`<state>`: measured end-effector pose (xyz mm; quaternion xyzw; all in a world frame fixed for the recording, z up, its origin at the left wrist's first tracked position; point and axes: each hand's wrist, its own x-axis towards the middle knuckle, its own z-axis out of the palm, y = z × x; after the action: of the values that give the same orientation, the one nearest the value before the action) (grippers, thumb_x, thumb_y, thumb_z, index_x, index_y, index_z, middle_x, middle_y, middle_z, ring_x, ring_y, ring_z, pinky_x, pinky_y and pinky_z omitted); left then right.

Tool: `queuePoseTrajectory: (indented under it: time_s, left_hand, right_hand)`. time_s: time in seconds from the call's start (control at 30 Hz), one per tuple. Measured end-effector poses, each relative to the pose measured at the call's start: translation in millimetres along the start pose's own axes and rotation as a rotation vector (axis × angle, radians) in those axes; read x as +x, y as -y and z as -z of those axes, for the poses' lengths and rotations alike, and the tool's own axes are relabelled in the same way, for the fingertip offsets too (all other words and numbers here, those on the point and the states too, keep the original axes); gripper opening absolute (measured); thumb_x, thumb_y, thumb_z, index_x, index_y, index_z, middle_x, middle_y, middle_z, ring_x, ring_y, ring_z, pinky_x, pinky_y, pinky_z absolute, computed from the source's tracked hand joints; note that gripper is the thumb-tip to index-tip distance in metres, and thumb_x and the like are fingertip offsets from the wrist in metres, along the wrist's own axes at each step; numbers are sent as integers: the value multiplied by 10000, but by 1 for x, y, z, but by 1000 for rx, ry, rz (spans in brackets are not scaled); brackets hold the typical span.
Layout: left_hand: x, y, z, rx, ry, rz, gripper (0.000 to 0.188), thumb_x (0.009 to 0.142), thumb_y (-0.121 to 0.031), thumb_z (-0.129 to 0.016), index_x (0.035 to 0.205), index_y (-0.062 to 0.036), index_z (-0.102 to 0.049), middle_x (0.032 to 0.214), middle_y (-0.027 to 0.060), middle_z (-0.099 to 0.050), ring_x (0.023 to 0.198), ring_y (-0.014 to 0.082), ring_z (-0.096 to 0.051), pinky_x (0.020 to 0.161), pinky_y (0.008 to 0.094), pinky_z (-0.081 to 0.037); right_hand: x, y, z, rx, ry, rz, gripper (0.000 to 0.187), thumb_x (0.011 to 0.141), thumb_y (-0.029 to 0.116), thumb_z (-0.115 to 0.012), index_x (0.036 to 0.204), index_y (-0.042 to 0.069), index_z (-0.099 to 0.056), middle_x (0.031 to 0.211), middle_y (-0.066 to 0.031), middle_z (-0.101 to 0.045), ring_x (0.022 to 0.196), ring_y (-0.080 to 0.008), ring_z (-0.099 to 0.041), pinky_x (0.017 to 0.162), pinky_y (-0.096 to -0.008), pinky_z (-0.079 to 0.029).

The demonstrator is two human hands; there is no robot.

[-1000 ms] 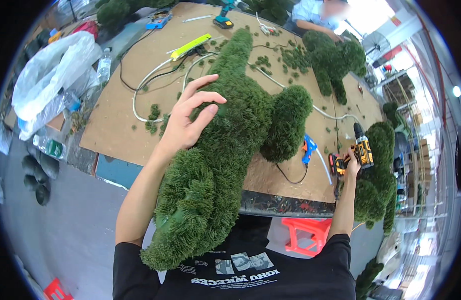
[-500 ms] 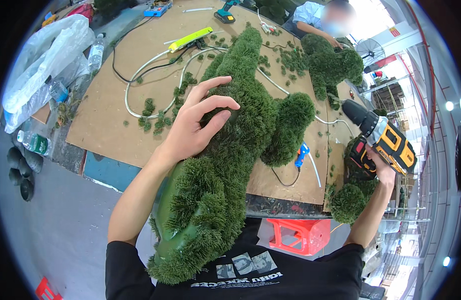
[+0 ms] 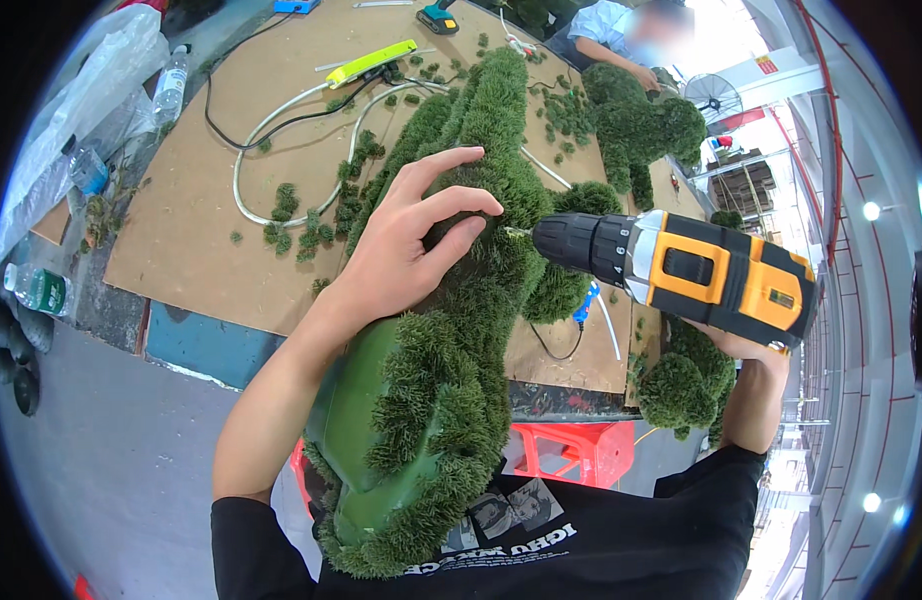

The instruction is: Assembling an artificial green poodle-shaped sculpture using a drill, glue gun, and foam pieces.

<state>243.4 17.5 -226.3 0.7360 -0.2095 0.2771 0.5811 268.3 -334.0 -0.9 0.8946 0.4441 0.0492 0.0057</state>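
Note:
A large figure covered in artificial grass [image 3: 481,290] stretches from my chest out over the table. Smooth green plastic [image 3: 366,400] shows bare on its near left side. My left hand [image 3: 411,235] lies on its upper part, fingers apart and curved, thumb stretched toward the forefinger. My right hand [image 3: 736,343] is closed on a yellow and black cordless drill [image 3: 696,270], whose body hides most of the fingers. The drill points left, and its thin bit [image 3: 518,231] reaches the grass just right of my left fingertips. Whether the bit has gone in, I cannot tell.
Loose grass tufts [image 3: 286,205], a yellow-green power strip [image 3: 371,62] and white cable lie on the brown tabletop [image 3: 181,240]. A blue glue gun [image 3: 586,303] is right of the figure. Across the table a co-worker's hand [image 3: 643,78] touches another grass figure [image 3: 641,120]. A red stool [image 3: 581,450] stands below.
My right hand has brought the drill left from the far right, turning its bit to the grass figure. My left hand stays on the figure. The whole view has shifted slightly.

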Motion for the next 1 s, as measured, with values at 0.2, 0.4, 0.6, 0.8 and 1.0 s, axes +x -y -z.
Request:
queuePoseTrajectory:
  time_s: [0.2, 0.4, 0.6, 0.8, 1.0]
  left_hand:
    - [-1, 2, 0, -9, 0, -5, 199, 950, -86, -658, 1136, -109, -725, 1508, 137, -523, 1377, 336, -499, 1135, 436, -391]
    - [1, 0, -1, -11, 12, -3, 201, 941, -84, -669, 1133, -120, -721, 1516, 134, -510, 1391, 347, -484, 1141, 447, -387]
    - [11, -17, 9, 147, 85, -45, 253, 908, -151, -733, 1160, -153, -711, 1528, 138, -490, 1428, 375, -438, 1169, 484, -361]
    - [37, -56, 1, 278, 179, -249, 479, 801, -307, -863, 1215, -141, -689, 1490, 95, -535, 1441, 377, -427, 1200, 545, -334]
    - [52, -55, -5, 58, 281, -360, 178, 831, -173, -823, 951, -68, -744, 1028, 36, -731, 1116, 278, -653, 1115, 488, -443]
  right_hand:
    - [27, 37, -4, 100, 81, -115, 401, 796, 110, -866, 1178, 96, -745, 1143, -62, -763, 1034, -230, -725, 902, -364, -565]
    - [16, 45, -10, 280, -3, -242, 374, 789, 84, -874, 1145, 73, -761, 1084, -65, -777, 961, -211, -735, 849, -341, -577]
    - [-9, 48, -18, 560, -16, -507, 346, 792, 50, -863, 1122, 35, -761, 1097, -62, -778, 970, -178, -731, 862, -332, -578]
    - [-29, 49, -24, 530, -86, -402, 350, 790, 36, -860, 1126, 29, -762, 1130, -65, -773, 995, -178, -728, 897, -331, -573]
    - [-49, 50, -21, 563, -164, -374, 495, 776, 34, -869, 1245, 26, -712, 1202, -85, -752, 1093, -209, -717, 965, -351, -559]
